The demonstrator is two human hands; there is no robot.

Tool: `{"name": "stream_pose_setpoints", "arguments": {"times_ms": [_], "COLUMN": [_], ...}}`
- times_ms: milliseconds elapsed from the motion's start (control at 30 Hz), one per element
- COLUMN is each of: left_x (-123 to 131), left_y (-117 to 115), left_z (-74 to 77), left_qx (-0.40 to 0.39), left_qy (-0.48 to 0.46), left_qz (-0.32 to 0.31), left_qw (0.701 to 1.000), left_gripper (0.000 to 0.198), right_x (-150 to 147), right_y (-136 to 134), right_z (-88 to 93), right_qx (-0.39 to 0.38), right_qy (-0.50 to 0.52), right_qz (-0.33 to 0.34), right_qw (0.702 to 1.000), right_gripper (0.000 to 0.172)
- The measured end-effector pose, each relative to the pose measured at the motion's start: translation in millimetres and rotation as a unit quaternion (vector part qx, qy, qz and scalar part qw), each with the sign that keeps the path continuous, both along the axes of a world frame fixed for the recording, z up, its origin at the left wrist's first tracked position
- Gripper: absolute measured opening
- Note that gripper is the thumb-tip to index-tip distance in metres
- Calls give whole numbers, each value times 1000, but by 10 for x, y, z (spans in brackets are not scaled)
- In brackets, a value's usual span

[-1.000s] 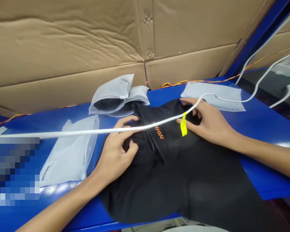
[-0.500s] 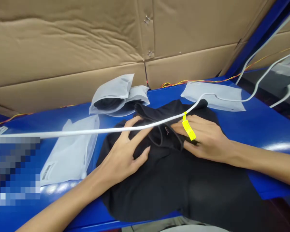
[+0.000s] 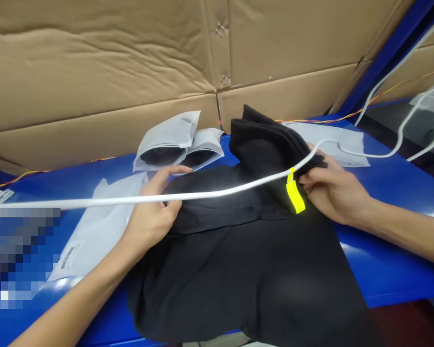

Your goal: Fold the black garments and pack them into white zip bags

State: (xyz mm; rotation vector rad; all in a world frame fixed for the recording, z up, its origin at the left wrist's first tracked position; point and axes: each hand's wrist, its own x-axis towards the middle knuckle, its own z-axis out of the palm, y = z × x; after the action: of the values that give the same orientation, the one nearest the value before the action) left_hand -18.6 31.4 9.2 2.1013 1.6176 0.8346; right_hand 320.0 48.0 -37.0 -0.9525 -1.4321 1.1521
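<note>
A black garment (image 3: pixel 246 260) lies spread on the blue table (image 3: pixel 390 260), its near part hanging over the front edge. My left hand (image 3: pixel 154 217) pinches the garment's left edge, fingers closed on the cloth. My right hand (image 3: pixel 334 190) grips the garment's right side and holds a fold of it raised above the table. A white cable (image 3: pixel 202 195) with a yellow tag (image 3: pixel 295 195) runs across in front of both hands, close to the camera.
A flat grey poly bag (image 3: pixel 101 226) lies left of the garment. Two grey bags with dark contents (image 3: pixel 177 144) sit behind it, and another flat bag (image 3: pixel 343 140) at the back right. Cardboard sheets (image 3: pixel 130 72) wall the back. Red and yellow wires (image 3: pixel 329 119) run along the table's far edge.
Both hands left the garment's middle and moved outward to its sides. The right hand lifted a fold upward. The orange lettering is no longer visible.
</note>
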Motion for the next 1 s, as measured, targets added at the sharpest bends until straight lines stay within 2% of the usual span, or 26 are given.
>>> {"name": "stream_pose_setpoints", "arguments": {"times_ms": [33,67,167,233,300,400,533,733,1000], "left_x": [-46,-90,-172,-178,-160,-144,-185,-203,-166], "left_y": [24,40,53,50,58,102,161,126,88], "left_z": [23,45,93,92,62,-11,-85,-75,-13], "left_qx": [1,5,24,16,4,7,9,1,-23], "left_qy": [21,46,136,172,185,207,244,226,251], "left_qz": [1,3,3,-2,-5,-9,0,-23,-24], "left_qw": [1000,999,990,985,983,978,970,974,967], "left_gripper": [52,51,46,43,50,64,63,68,70], "right_x": [29,49,69,70,75,97,133,105,0], "right_y": [23,38,43,36,45,92,158,153,69], "right_z": [21,52,149,177,171,144,150,178,227], "right_qx": [-19,-40,-68,-91,-127,-162,-186,-193,-189], "right_qy": [9,25,44,40,33,15,2,6,102], "right_qz": [23,48,83,79,55,24,32,44,27], "right_qw": [1000,998,993,992,990,986,982,980,976], "right_gripper": [13,13,41,51,46,21,31,23,34]}}
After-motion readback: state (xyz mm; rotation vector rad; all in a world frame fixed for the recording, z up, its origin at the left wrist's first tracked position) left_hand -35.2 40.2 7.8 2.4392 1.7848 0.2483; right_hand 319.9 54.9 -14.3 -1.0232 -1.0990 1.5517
